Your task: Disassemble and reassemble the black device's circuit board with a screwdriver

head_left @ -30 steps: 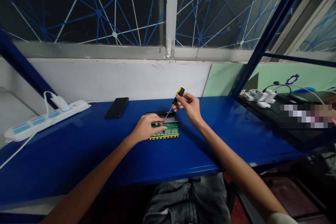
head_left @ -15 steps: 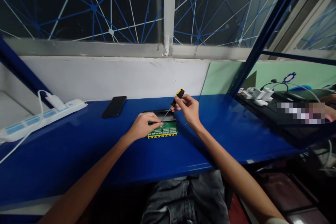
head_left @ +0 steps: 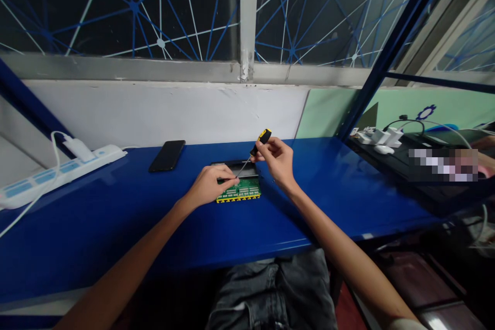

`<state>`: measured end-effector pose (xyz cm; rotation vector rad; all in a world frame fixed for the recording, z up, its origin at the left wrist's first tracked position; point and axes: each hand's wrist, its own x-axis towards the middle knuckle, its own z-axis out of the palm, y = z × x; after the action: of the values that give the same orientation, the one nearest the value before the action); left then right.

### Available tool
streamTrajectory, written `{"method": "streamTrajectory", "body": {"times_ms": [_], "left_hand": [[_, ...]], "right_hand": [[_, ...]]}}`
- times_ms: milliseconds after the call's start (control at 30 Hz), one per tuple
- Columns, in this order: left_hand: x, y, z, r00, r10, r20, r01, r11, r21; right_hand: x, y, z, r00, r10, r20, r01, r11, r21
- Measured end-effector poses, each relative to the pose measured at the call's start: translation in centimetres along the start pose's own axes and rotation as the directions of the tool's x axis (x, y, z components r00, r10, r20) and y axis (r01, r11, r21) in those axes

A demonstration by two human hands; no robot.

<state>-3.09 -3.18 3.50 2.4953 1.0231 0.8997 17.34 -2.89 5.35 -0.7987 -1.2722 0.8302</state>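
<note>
A screwdriver (head_left: 264, 136) with a black and yellow handle is held in the fingers of my right hand (head_left: 279, 159), its shaft slanting down to the left. At the shaft's tip are the pinched fingertips of my left hand (head_left: 212, 183); whatever they grip is too small to make out. Below them lies a green circuit board (head_left: 249, 187) with a yellow strip along its near edge. A dark casing (head_left: 250, 171) sits at the board's far side, partly covered by my hands.
A black phone (head_left: 167, 155) lies left of the board on the blue table (head_left: 185, 247). Farther left is a white power strip (head_left: 58, 175) with a cable. Chargers (head_left: 386, 137) and another person's hand, partly pixelated, are at the right.
The view has shifted very slightly. Both hands keep nearly the same pose over the board, and the screwdriver remains in my right hand.
</note>
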Motion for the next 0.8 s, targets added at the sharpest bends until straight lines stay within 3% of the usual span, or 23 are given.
{"method": "streamTrajectory", "body": {"times_ms": [367, 800], "left_hand": [[0.1, 0.3, -0.1, 1.000, -0.006, 0.030, 0.007, 0.999, -0.033], [0.0, 0.4, 0.1, 0.993, -0.019, 0.116, 0.036, 0.989, -0.144]], "right_hand": [[-0.8, -0.1, 0.1, 0.995, -0.080, 0.060, 0.084, 0.994, -0.067], [-1.7, -0.1, 0.4, 0.956, -0.120, 0.269, 0.184, 0.956, -0.227]]}}
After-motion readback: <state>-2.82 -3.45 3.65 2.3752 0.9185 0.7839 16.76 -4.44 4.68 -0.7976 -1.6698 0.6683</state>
